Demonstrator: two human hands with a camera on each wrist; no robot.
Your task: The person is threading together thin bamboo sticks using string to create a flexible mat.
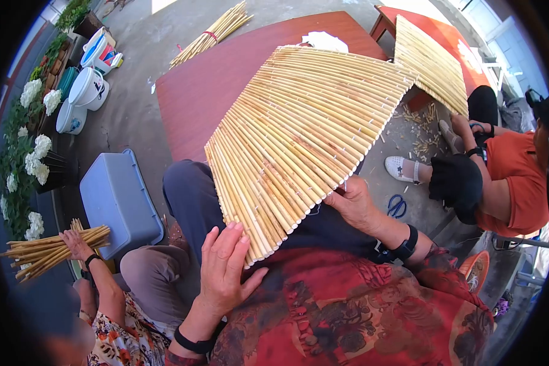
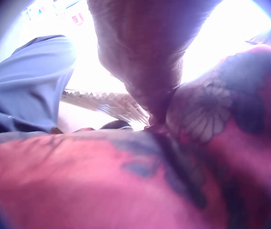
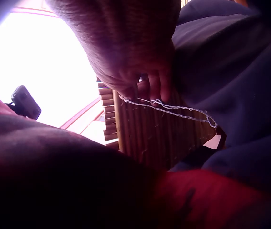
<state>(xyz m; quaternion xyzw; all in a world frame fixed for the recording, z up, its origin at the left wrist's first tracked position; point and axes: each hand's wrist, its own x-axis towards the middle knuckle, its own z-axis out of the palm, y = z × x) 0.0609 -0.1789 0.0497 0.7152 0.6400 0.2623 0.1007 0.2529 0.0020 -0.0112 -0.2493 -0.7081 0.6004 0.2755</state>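
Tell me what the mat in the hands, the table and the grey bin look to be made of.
The mat: pale yellow stalks, probably bamboo or reed, matte, laid side by side and tied with white string. The table: reddish-brown top, smooth with a slight sheen, likely wood or veneer. The bin: grey-blue, smooth rounded moulded edges, seemingly plastic.

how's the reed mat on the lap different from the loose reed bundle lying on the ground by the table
The reed mat is bound into a flat, fan-shaped sheet; the reed bundle is a round sheaf tied near its middle with a red band. The mat is far broader than the slim bundle. The mat is held up at its near edge by the left hand and right hand; the bundle lies untouched on the concrete. Both are pale yellow stalks.
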